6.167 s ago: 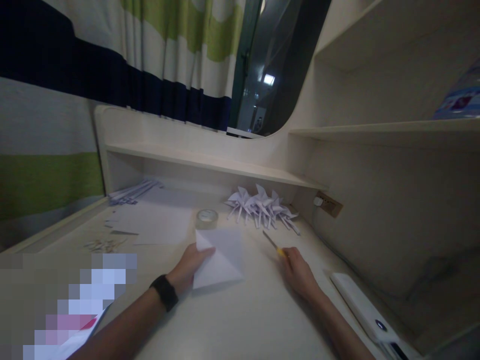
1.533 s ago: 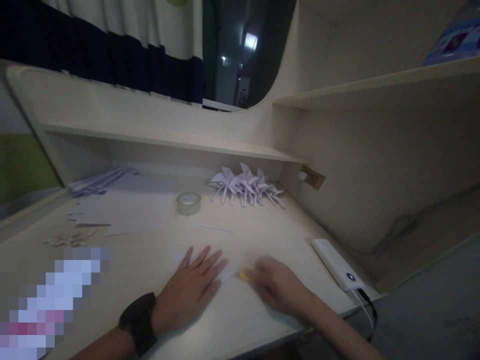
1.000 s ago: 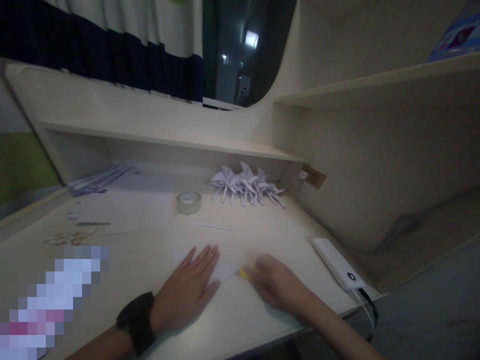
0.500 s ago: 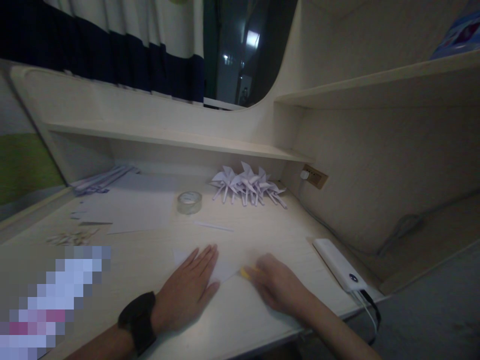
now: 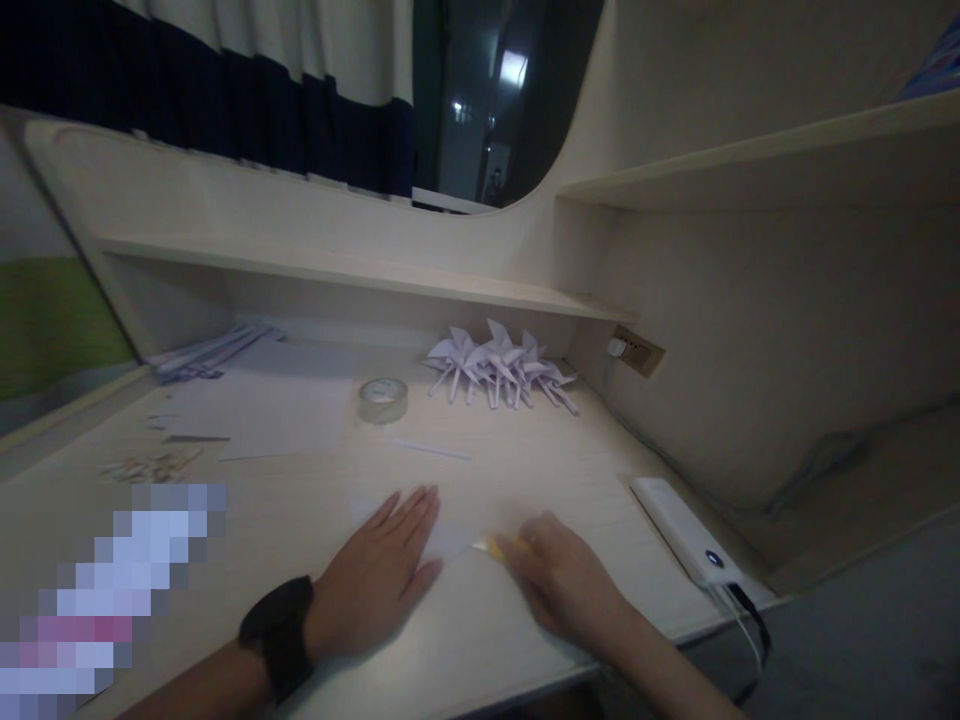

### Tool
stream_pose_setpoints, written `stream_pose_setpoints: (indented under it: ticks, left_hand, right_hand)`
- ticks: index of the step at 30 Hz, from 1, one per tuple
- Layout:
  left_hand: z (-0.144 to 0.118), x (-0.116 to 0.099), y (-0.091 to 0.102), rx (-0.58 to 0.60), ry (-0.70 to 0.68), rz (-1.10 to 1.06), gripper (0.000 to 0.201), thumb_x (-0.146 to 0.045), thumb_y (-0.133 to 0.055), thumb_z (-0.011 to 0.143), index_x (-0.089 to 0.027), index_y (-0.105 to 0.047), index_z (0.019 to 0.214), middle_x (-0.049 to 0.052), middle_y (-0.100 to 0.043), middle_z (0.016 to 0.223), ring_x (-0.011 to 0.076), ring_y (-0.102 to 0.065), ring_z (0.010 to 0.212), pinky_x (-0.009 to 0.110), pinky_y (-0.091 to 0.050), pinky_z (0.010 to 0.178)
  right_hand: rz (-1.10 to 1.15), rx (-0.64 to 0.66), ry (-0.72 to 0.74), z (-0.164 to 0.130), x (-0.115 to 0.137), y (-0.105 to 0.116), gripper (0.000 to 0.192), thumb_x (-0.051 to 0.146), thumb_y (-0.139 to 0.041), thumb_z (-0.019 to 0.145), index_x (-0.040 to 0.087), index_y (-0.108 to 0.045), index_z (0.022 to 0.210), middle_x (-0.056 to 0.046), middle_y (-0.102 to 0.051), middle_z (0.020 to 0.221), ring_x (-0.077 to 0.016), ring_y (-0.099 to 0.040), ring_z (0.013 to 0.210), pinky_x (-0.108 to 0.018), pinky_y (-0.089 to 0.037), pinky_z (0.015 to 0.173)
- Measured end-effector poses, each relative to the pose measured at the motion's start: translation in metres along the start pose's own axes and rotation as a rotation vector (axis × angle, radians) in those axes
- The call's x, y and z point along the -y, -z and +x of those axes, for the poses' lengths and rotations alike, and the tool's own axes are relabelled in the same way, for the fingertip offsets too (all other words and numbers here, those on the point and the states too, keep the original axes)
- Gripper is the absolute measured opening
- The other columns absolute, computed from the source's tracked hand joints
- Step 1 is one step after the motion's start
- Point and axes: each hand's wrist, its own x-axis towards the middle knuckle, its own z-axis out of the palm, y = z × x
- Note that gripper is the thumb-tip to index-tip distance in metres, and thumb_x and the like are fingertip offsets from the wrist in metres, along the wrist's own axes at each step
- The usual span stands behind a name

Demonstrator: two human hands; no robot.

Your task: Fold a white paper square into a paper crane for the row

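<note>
My left hand (image 5: 381,578) lies flat with fingers stretched out, pressing a small piece of white paper (image 5: 450,540) against the desk. A dark watch (image 5: 277,635) is on that wrist. My right hand (image 5: 561,575) is closed around a yellow utility knife (image 5: 501,547). Its blade points left and sits at the right corner of the paper; whether it touches cannot be made out. Part of the paper is hidden under my left hand. Just beyond it lies a thin white paper strip (image 5: 431,449).
Behind my hands stand a roll of clear tape (image 5: 383,402) and several paper pinwheels (image 5: 499,365). White sheets (image 5: 292,400), rolled paper sticks (image 5: 214,352) and a pile of small pieces (image 5: 150,466) occupy the left. A white power bank (image 5: 679,525) with cables lies right, near the desk edge.
The view has shifted slightly. My left hand stays flat on the paper; my right hand, still holding the knife, has moved only a little, and the blade shows more clearly now.
</note>
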Motion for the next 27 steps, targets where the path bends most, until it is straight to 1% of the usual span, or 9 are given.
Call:
stream_pose_setpoints:
  ticks: [8, 11, 14, 17, 19, 22, 23, 25, 27]
  left_hand:
    - [0.001, 0.0, 0.003, 0.053, 0.024, -0.06, 0.059, -0.045, -0.031, 0.096, -0.012, -0.028, 0.144, 0.014, -0.028, 0.15, 0.0245, -0.026, 0.138, 0.043, -0.017, 0.114]
    - [0.003, -0.004, 0.008, 0.07, 0.053, -0.063, 0.059, -0.044, -0.032, 0.095, -0.011, -0.03, 0.143, 0.015, -0.031, 0.149, 0.025, -0.029, 0.137, 0.044, -0.018, 0.113]
    - [0.008, -0.01, 0.019, 0.069, 0.128, -0.038, 0.061, -0.046, -0.043, 0.09, -0.01, -0.038, 0.139, 0.018, -0.039, 0.145, 0.0292, -0.037, 0.132, 0.046, -0.027, 0.108]
    - [0.016, -0.014, 0.033, 0.073, 0.212, 0.002, 0.059, -0.05, -0.058, 0.079, -0.013, -0.053, 0.124, 0.018, -0.055, 0.128, 0.0342, -0.051, 0.115, 0.047, -0.04, 0.094]
    - [0.022, -0.015, 0.041, 0.12, 0.254, -0.006, 0.053, -0.053, -0.064, 0.072, -0.015, -0.06, 0.108, 0.015, -0.062, 0.111, 0.0331, -0.059, 0.098, 0.042, -0.045, 0.079]
    - [0.031, -0.01, 0.044, 0.202, 0.32, -0.061, 0.052, -0.056, -0.07, 0.063, -0.017, -0.059, 0.096, 0.011, -0.065, 0.095, 0.0298, -0.062, 0.079, 0.035, -0.043, 0.063]
    - [0.033, -0.007, 0.042, 0.215, 0.337, -0.086, 0.052, -0.055, -0.071, 0.062, -0.018, -0.058, 0.095, 0.01, -0.066, 0.091, 0.0293, -0.062, 0.076, 0.033, -0.041, 0.06]
    - [0.037, 0.001, 0.036, 0.208, 0.347, -0.158, 0.042, -0.052, -0.07, 0.064, -0.019, -0.059, 0.089, 0.007, -0.067, 0.083, 0.0278, -0.062, 0.074, 0.031, -0.037, 0.058]
    - [0.041, 0.009, 0.031, 0.152, 0.335, -0.271, 0.026, -0.045, -0.065, 0.072, -0.02, -0.058, 0.077, 0.005, -0.066, 0.076, 0.0247, -0.06, 0.072, 0.029, -0.035, 0.058]
  right_hand:
    - [-0.135, -0.049, -0.244, -0.038, -0.055, 0.001, 0.04, 0.01, -0.048, 0.084, 0.02, -0.056, 0.122, -0.011, -0.057, 0.092, -0.0248, -0.051, 0.086, -0.035, -0.046, 0.073]
    - [-0.131, -0.073, -0.283, -0.053, -0.06, 0.003, 0.038, 0.015, -0.047, 0.088, 0.02, -0.056, 0.124, -0.012, -0.058, 0.091, -0.026, -0.054, 0.085, -0.037, -0.049, 0.072]
    - [-0.065, -0.135, -0.295, -0.057, -0.056, 0.004, 0.042, 0.018, -0.044, 0.089, 0.017, -0.052, 0.13, -0.014, -0.06, 0.096, -0.0266, -0.057, 0.085, -0.039, -0.051, 0.072]
    - [0.122, -0.201, -0.322, -0.052, -0.054, 0.006, 0.045, 0.017, -0.038, 0.09, 0.015, -0.049, 0.133, -0.016, -0.061, 0.103, -0.0261, -0.06, 0.088, -0.041, -0.052, 0.077]
    - [0.315, -0.213, -0.35, -0.045, -0.055, 0.008, 0.043, 0.021, -0.036, 0.092, 0.017, -0.05, 0.132, -0.015, -0.063, 0.109, -0.0257, -0.061, 0.095, -0.042, -0.05, 0.085]
    - [0.624, -0.225, -0.431, -0.031, -0.054, 0.01, 0.039, 0.035, -0.039, 0.094, 0.018, -0.058, 0.124, -0.013, -0.064, 0.115, -0.0267, -0.058, 0.107, -0.041, -0.046, 0.093]
    - [0.733, -0.218, -0.47, -0.027, -0.052, 0.009, 0.041, 0.041, -0.04, 0.093, 0.018, -0.06, 0.121, -0.012, -0.066, 0.111, -0.027, -0.06, 0.104, -0.04, -0.048, 0.089]
    - [0.972, -0.159, -0.553, -0.02, -0.048, 0.009, 0.049, 0.052, -0.04, 0.091, 0.018, -0.062, 0.118, -0.01, -0.07, 0.094, -0.0245, -0.065, 0.083, -0.036, -0.053, 0.071]
    - [1.16, -0.082, -0.588, -0.014, -0.043, 0.008, 0.055, 0.058, -0.044, 0.087, 0.016, -0.06, 0.118, -0.007, -0.068, 0.079, -0.0188, -0.062, 0.061, -0.029, -0.05, 0.053]
